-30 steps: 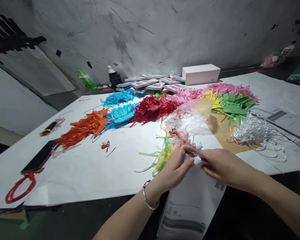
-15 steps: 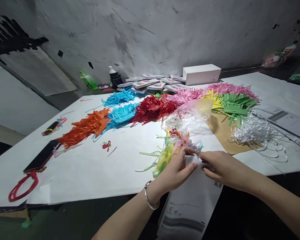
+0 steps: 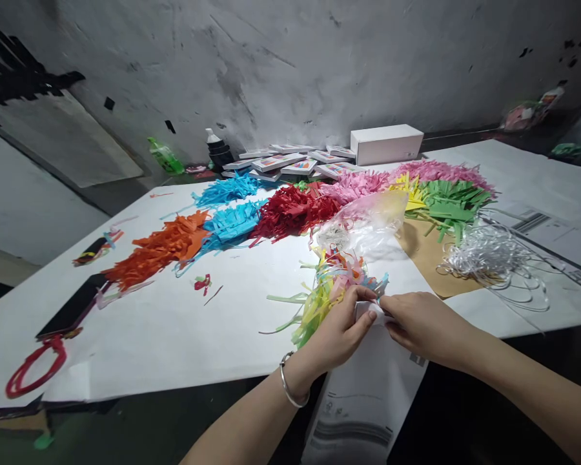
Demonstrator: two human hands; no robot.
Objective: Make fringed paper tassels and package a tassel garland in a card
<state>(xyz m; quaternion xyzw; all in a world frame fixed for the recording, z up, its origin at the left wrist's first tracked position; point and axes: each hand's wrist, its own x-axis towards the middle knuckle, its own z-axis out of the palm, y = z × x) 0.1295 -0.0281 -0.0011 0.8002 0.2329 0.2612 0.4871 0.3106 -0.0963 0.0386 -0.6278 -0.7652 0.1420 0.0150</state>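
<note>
The 2 hands (image 3: 343, 330) (image 3: 423, 326) seem slightly closer than before.

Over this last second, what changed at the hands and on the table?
Little beyond a slight camera shift: the left hand and right hand stay together over the printed paper, with no clear pickup or release. The multicoloured strip bundle, plastic bag and silvery string look unchanged.
</note>
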